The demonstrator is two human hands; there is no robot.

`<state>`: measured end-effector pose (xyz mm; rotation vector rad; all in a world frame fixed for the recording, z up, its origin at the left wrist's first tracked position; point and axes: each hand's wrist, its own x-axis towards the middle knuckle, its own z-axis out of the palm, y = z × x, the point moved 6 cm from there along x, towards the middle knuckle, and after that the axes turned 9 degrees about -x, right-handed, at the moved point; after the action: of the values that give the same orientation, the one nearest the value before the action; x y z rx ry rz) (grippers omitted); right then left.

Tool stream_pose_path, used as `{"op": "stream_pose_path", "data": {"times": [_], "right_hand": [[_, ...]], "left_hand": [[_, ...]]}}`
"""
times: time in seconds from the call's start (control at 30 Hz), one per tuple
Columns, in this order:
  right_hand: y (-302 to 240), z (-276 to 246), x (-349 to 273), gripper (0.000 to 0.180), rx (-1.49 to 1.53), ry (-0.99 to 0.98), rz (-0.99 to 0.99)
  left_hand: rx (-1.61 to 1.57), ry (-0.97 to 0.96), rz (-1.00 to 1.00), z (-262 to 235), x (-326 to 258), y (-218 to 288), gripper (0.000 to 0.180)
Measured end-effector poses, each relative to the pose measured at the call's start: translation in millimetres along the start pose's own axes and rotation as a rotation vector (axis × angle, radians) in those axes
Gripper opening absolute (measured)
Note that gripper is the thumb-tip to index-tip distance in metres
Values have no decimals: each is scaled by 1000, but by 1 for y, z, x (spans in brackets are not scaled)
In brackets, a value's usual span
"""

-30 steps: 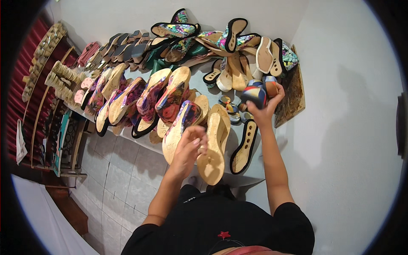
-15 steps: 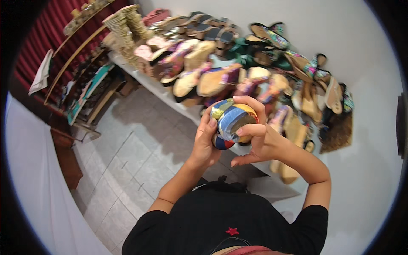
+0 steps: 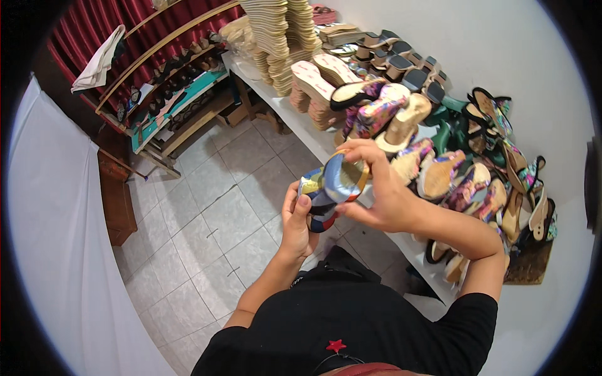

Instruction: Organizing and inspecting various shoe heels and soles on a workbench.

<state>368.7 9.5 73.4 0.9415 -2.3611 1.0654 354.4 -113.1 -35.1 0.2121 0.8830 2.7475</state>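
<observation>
Both hands are raised in front of the chest, closed on one multicoloured patchwork-fabric wedge sandal with a tan cork-like edge. Left hand: fingers wrapped under the lower end of the sandal, thumb laid on its upper face; closed firmly on it. Right hand: fingers curled over the top rim and far side of the sandal, palm against it; likewise closed, nothing else held. The sandal is carried in the air between the two hands, tilted, clear of the long white table that runs beyond and to the right of the right hand. On that table, just past the right hand, a crowd of patterned wedge sandals is laid; farther beyond, tall stacks of pale flat soles are seen. Past the left hand, a grey tiled floor and a wooden shelf rack against a red curtain are noted. Step judged in hand: inspection or turning of the sandal between both hands. The next move is judged to call for a steady two-handed grip while the sandal is rotated, the thumb kept off the strap.
</observation>
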Motion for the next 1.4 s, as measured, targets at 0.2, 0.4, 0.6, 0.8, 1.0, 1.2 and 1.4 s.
{"op": "stream_pose_path", "data": {"times": [0.2, 0.4, 0.6, 0.8, 1.0, 1.2, 1.4], "right_hand": [[83, -45, 68, 76, -178, 189, 100], [213, -118, 128, 63, -280, 309, 411], [354, -133, 155, 61, -593, 135, 766], [515, -101, 134, 65, -718, -182, 985], [623, -71, 77, 76, -819, -527, 1277], [654, -44, 46, 82, -795, -620, 1366], [655, -37, 37, 73, -865, -483, 1433]], "left_hand": [[-9, 1, -123, -49, 78, 21, 65], [-76, -58, -209, -66, 190, 43, 65], [-228, -103, -316, -71, 287, 47, 58], [-275, -149, -424, -79, 379, 32, 57], [-214, -228, -558, -84, 462, 26, 60], [-259, -258, -739, -88, 507, 9, 57], [-207, -271, -857, -89, 527, -9, 62]]}}
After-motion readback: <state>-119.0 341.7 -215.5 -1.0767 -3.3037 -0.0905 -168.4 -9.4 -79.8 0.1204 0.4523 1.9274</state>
